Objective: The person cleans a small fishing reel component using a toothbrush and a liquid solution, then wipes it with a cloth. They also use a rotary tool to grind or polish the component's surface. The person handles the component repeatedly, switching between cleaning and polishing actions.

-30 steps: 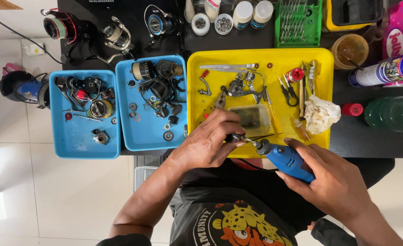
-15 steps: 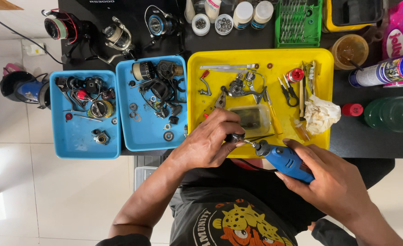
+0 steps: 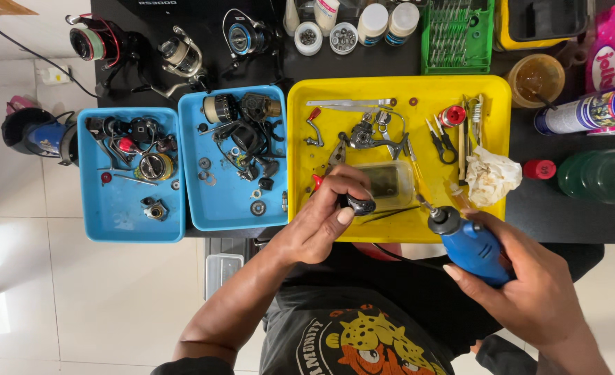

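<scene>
- Since a second ago your two hands have drawn apart: the tool's tip, which sat against the part in your left hand, now points clear of it, and the blue tool sits further right.
- Far left, a blue plastic tray (image 3: 131,208) holds small reel parts, springs and a round spool piece.
- Just beside it, a second blue plastic tray (image 3: 232,201) carries a dark reel body, washers and loose gears.
- Behind both, on the black tabletop (image 3: 564,222), stand three fishing reels (image 3: 182,55) in a row.
- Your left hand (image 3: 325,222) hovers over the near left corner of the yellow plastic tray (image 3: 300,139), thumb and fingers pinched around a small black rounded part (image 3: 358,204).
- Just right of that part, inside the yellow tray, sits a clear rectangular plastic tub (image 3: 391,182), with a metal reel frame (image 3: 366,135) and tweezers behind it.
- Your right hand (image 3: 537,292) is wrapped closed around the blue handheld rotary tool (image 3: 469,246), at the tray's near edge, its thin bit aimed up and left, apart from the black part.
- A crumpled stained paper towel (image 3: 492,177) lies at the tray's right end.
- Further right, a spray can (image 3: 589,107) lies on its side, a green translucent bottle (image 3: 599,177) nearer you.
</scene>
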